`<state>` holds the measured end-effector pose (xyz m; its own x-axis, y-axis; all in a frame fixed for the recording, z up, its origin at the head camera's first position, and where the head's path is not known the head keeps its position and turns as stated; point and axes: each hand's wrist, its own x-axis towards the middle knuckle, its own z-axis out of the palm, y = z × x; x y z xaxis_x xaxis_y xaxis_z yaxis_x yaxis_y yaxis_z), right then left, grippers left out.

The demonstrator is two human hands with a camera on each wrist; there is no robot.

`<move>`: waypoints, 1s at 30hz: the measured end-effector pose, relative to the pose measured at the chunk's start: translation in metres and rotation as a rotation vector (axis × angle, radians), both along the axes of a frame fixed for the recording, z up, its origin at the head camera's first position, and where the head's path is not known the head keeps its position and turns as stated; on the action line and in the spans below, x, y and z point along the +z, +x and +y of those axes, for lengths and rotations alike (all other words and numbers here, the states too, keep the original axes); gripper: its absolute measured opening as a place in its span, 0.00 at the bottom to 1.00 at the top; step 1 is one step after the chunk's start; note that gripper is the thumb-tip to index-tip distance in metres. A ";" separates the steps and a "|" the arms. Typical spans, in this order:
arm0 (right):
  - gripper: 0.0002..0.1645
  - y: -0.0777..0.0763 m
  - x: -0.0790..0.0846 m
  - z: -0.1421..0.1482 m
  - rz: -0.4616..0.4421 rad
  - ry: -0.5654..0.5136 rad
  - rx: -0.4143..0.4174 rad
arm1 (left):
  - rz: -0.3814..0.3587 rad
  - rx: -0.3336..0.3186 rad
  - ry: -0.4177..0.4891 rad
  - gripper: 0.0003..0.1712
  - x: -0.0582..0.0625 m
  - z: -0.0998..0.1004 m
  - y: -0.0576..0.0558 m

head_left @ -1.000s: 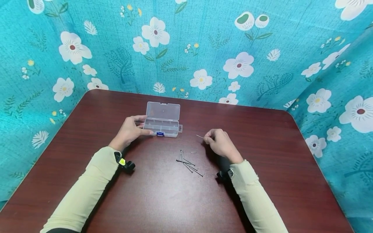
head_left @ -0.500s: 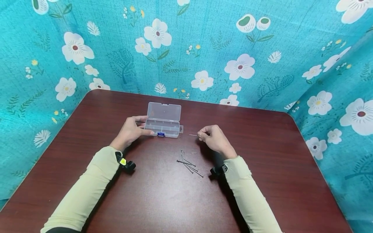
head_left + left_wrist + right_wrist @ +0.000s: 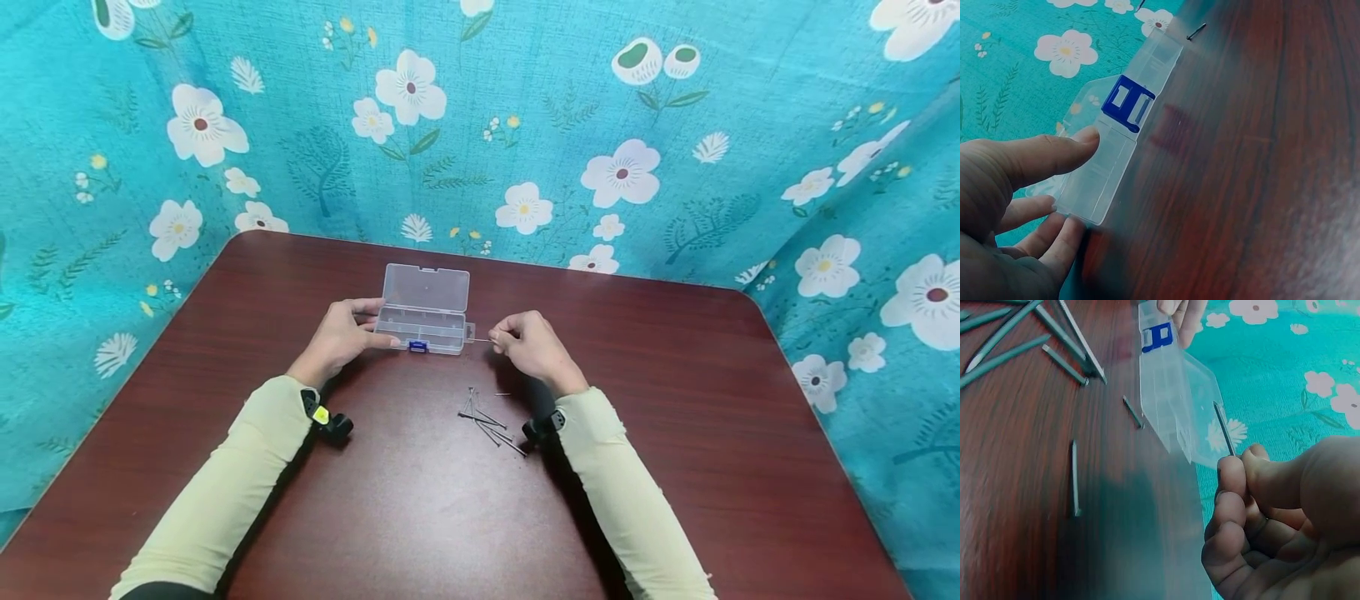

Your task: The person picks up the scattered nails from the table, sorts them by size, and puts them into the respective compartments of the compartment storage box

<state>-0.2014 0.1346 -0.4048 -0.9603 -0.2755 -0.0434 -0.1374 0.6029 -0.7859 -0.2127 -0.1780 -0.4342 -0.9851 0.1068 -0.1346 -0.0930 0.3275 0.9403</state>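
Note:
A clear plastic compartment box [image 3: 438, 332] with a blue latch [image 3: 417, 346] stands on the table, its lid [image 3: 426, 288] raised at the back. My left hand [image 3: 340, 337] grips the box's left end, thumb along the front wall and fingers at the end and behind. Between thumb and forefinger, my right hand [image 3: 532, 346] pinches a thin nail [image 3: 1224, 428]. The nail points left, its tip close to the hang tab on the box's right end. In front of the box lie several loose nails [image 3: 491, 429], with a shorter nail [image 3: 1075, 481] apart from them.
The dark red-brown wooden table [image 3: 420, 517] carries everything. A tiny nail [image 3: 1133, 412] lies near the box's front edge. Behind the table hangs a turquoise flowered curtain [image 3: 465, 125]. Each wrist wears a black camera.
My right hand has moved left with the pinched nail, from well right of the box up to its right end. The left hand keeps its grip on the box.

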 end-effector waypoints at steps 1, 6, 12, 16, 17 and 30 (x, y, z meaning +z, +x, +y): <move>0.13 -0.001 0.000 -0.002 0.003 0.007 0.002 | -0.004 0.000 0.000 0.47 0.000 0.000 0.000; 0.14 -0.007 0.001 -0.013 0.027 0.034 0.023 | -0.011 -0.002 -0.006 0.47 0.002 0.002 -0.001; 0.16 -0.012 0.002 -0.030 0.014 0.067 0.036 | -0.005 -0.005 -0.017 0.46 0.001 0.002 -0.001; 0.18 -0.016 0.003 -0.044 0.031 0.107 0.072 | -0.009 0.008 -0.013 0.46 0.001 0.000 0.000; 0.19 -0.017 0.003 -0.047 0.036 0.117 0.080 | -0.011 0.014 -0.010 0.46 0.001 -0.001 0.001; 0.29 -0.021 0.003 -0.068 0.034 0.188 0.071 | 0.007 0.008 0.005 0.45 0.001 0.000 0.001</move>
